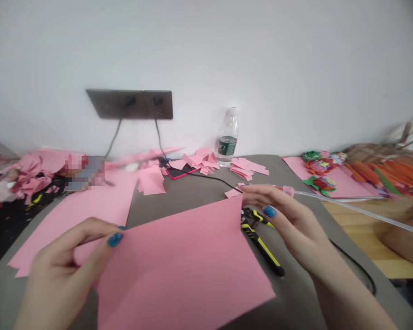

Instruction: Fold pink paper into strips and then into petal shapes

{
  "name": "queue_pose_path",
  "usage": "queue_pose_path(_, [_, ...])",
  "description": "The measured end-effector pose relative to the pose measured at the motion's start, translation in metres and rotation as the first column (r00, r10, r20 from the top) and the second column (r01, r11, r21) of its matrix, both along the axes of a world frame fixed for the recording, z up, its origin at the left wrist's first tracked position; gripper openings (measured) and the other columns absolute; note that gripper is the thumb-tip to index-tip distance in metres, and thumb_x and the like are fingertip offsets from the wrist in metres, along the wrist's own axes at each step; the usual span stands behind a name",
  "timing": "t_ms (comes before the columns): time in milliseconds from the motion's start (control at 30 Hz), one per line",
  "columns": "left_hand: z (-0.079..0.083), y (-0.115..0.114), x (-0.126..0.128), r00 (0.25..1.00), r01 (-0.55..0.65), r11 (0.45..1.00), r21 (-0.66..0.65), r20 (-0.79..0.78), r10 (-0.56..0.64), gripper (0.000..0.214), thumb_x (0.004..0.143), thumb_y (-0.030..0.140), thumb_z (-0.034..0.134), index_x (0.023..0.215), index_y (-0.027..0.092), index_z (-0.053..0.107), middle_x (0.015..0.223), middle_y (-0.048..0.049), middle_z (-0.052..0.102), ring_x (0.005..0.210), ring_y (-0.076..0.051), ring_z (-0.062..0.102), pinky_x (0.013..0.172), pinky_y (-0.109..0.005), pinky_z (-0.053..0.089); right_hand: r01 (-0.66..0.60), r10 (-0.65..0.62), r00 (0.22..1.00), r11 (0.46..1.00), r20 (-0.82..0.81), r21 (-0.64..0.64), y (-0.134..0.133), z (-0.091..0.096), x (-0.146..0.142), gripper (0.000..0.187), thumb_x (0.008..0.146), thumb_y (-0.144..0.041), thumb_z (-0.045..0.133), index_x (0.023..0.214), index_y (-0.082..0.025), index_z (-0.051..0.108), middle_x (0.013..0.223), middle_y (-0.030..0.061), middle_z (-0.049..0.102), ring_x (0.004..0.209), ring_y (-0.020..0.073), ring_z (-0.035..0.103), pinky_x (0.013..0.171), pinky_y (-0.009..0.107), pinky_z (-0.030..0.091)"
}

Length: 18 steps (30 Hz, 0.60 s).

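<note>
A sheet of pink paper [186, 270] is raised above the grey table, its near part running out of the bottom of the view. My left hand [69, 266] pinches its upper left edge between thumb and fingers; the edge there curls over. At the upper right corner is my right hand [289, 224], thumb apart from the stretched fingers. Its fingertips are next to the corner, and I cannot tell whether they touch it. Partly behind the paper and below the right hand lie black and yellow pliers [261, 240].
Pink paper scraps [201, 161], a phone [181, 171] and a plastic bottle [228, 142] stand along the wall. Larger pink sheets [103, 211] lie left. A black cable [213, 177] crosses the table [206, 195]. Right are colourful paper flowers [321, 167] and another person's arm [404, 236].
</note>
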State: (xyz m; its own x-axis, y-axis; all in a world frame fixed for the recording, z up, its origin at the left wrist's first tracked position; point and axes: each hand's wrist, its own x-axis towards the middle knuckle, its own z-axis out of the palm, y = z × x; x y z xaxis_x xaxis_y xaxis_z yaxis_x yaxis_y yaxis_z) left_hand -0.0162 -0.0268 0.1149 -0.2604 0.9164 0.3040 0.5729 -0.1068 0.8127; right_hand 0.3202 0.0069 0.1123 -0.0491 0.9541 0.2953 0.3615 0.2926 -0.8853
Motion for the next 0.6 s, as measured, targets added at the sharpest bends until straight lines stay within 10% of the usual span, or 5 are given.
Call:
queue_pose_path(167, [-0.019,0.026,0.019,0.941,0.279,0.939,-0.199,0.252,-0.226,0.024,0.081,0.042,0.069,0.071,0.02,0.069,0.071,-0.0002,0.067,0.064,-0.016,0.059,0.053,-0.021,0.042,-0.205,0.136,0.965,0.925,-0.223,-0.321,0.003,-0.009,-0.018,0.037,0.092,-0.058,0.06,0.092,-0.021,0.067,0.075,0.0026,0.064,0.068,0.0175,0.06,0.058,0.025,0.046])
queue_pose_path(400, [-0.022,0.027,0.023,0.637,0.637,0.467,-0.613,0.077,-0.767,0.023,0.094,0.032,0.051,0.081,0.021,0.068,0.074,0.0031,0.063,0.068,-0.015,0.054,0.061,-0.023,0.036,-0.266,0.243,0.964,0.86,-0.108,-0.435,0.002,-0.024,-0.017,0.046,0.095,-0.059,0.053,0.072,-0.019,0.054,0.06,-0.0047,0.04,0.053,0.0103,0.032,0.047,0.024,0.022])
queue_pose_path(600, [-0.027,0.033,0.042,0.549,0.679,0.436,-0.591,0.015,-0.835,0.039,0.09,0.02,0.042,0.051,0.02,0.034,0.067,0.0054,0.015,0.058,-0.011,0.017,0.053,-0.028,0.015,-0.245,0.229,0.97,0.909,-0.086,-0.337,-0.003,-0.021,-0.033,0.04,0.098,-0.05,0.051,0.072,-0.02,0.057,0.063,-0.0022,0.043,0.057,0.0133,0.036,0.05,0.027,0.027])
